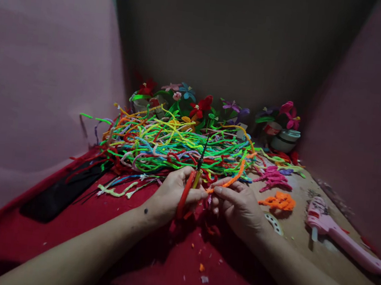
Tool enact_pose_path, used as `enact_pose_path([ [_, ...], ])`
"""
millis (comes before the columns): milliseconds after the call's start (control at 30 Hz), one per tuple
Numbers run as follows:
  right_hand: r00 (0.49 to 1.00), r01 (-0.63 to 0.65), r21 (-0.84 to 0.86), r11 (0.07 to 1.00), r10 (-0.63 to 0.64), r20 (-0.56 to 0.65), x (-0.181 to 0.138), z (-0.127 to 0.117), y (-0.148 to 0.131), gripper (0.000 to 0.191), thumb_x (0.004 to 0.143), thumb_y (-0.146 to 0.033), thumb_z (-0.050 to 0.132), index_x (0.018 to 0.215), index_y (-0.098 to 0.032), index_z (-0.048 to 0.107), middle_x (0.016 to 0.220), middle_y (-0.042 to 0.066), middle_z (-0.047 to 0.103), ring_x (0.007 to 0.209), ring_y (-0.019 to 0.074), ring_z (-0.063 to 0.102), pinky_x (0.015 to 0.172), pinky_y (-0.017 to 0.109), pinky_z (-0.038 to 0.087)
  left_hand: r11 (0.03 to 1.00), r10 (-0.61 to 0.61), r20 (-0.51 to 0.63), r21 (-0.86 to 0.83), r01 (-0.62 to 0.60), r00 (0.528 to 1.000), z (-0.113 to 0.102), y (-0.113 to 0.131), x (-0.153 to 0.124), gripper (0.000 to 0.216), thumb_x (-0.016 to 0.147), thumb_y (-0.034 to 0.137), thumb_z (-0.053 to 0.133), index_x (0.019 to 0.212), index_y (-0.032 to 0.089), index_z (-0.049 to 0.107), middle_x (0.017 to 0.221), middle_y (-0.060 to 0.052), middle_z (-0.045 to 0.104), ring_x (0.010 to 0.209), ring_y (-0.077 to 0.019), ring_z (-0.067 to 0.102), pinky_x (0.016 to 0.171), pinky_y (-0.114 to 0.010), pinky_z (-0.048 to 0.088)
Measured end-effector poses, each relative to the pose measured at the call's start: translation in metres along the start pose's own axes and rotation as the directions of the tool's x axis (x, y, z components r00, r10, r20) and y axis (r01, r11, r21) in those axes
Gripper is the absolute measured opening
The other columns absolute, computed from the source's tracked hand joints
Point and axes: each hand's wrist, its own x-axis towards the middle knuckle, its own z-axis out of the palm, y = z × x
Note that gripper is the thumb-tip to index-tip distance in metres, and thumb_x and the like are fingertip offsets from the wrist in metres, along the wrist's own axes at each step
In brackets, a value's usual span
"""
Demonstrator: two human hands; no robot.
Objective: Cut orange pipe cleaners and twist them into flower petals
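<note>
My left hand (174, 193) is closed around a pair of scissors with red handles (185, 196); their dark, narrow blades point up and away from me. Its thumb and fingertips also meet at the near end of an orange pipe cleaner (240, 172). With thumb and forefinger, my right hand (238, 206) pinches that same pipe cleaner close to the left fingertips. From there the strand rises to the right in a curve, over the edge of a big heap of multicoloured pipe cleaners (176, 145). The fingers partly hide the strand's near end.
A pink glue gun (340, 235) lies on a brown board (297, 249) at right, near orange (278, 200) and magenta (275, 178) pipe-cleaner pieces. A black phone-like slab (58, 196) rests on the red cloth (97, 250) at left. Potted pipe-cleaner flowers (203, 107) stand behind the heap.
</note>
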Motion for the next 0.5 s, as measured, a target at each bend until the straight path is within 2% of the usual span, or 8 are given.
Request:
enact_pose_path([
  [167,0.999,-0.034,-0.027,0.999,0.034,0.000,0.0014,-0.0015,0.0004,0.011,0.063,-0.020,0.070,0.073,-0.016,0.064,0.057,0.000,0.061,0.045,0.0109,0.054,0.041,0.022,0.043,0.999,0.042,-0.005,-0.030,-0.042,0.999,0.0021,-0.0019,0.0006,0.035,0.057,0.025,0.073,0.069,0.017,0.042,0.057,0.008,0.050,0.047,-0.0045,0.043,0.046,-0.018,0.035],
  [300,0.996,-0.079,-0.084,0.993,0.081,0.021,0.0027,-0.0036,0.0015,0.011,0.067,-0.025,0.068,0.068,-0.015,0.065,0.058,0.001,0.061,0.044,0.0090,0.051,0.038,0.020,0.041,0.999,0.047,-0.029,-0.023,-0.048,0.998,0.0036,-0.0009,0.0010,0.040,0.051,0.023,0.076,0.066,0.017,0.039,0.053,0.010,0.046,0.045,-0.0036,0.041,0.043,-0.016,0.033],
  [400,0.994,-0.101,-0.091,0.991,0.105,0.037,0.0026,-0.0035,0.0005,0.014,0.066,-0.025,0.070,0.069,-0.013,0.065,0.059,0.002,0.061,0.043,0.0082,0.050,0.038,0.019,0.041,1.000,0.025,-0.053,-0.002,-0.025,0.998,0.0025,0.0002,0.0009,0.040,0.052,0.024,0.076,0.067,0.017,0.040,0.050,0.011,0.045,0.042,-0.0032,0.039,0.041,-0.016,0.033],
  [500,0.995,-0.089,-0.070,0.994,0.092,0.042,0.0015,-0.0017,-0.0022,0.015,0.066,-0.024,0.070,0.071,-0.011,0.067,0.061,0.003,0.063,0.044,0.0075,0.051,0.038,0.018,0.041,0.999,0.033,-0.027,0.026,-0.032,0.999,-0.0004,0.0012,-0.0002,0.034,0.059,0.026,0.073,0.070,0.017,0.042,0.051,0.009,0.048,0.041,-0.0047,0.043,0.041,-0.017,0.035],
])
